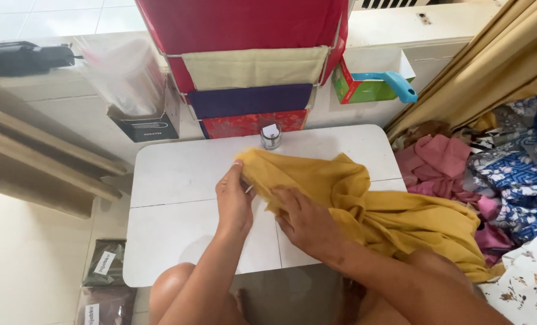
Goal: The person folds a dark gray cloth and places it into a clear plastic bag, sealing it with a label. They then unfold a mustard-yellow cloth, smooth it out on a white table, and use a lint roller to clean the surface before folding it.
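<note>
Cloth (pixel 364 204), yellow, is spread over the table (pixel 178 174); its far-left corner is pinched by the left hand (pixel 233 201), and the right hand (pixel 307 219) is pressed flat on it.

Mustard-yellow cloth (pixel 364 198) in front of me, thin woven fabric, soft & crumpled w/ lots of folds. One end is pulled up onto the white folding table (pixel 178 174), reaching approx. the table's middle near the far edge; the rest spreads across the table's right half & spills off the right/near edge over my lap. I pinch its left corner up off the tabletop w/ my left hand (pixel 233 201), so that corner is bunched & lifted. My right hand (pixel 307 222) presses flat on the fabric just beside it, by the lower edge.
</note>
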